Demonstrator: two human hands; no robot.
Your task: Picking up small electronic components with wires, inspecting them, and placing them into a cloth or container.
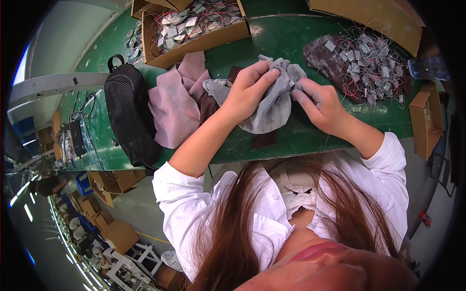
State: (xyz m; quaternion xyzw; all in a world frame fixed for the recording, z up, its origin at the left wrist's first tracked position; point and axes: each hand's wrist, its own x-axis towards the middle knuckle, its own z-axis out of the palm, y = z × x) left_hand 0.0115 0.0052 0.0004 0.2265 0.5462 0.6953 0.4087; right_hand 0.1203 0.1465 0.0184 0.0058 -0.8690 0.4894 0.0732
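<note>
Grey cloth (272, 104) at table centre, bunched, held in both hands. Left hand (247, 92) grips its top fold; right hand (318, 104) pinches its 3 o'clock edge. Handling looks mid-way. Pink cloth (174, 104) at 9 o'clock; wired parts pile (371, 65) at 2 o'clock; carton (194, 29) at 11 o'clock.

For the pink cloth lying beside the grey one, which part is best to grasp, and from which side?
Probably the raised, folded ridge at the upper end of the pink cloth, pinched from above. The folds stand up there, while the lower part lies flat on the green table. The black mesh bag blocks its left side, and the left hand works at its right.
</note>
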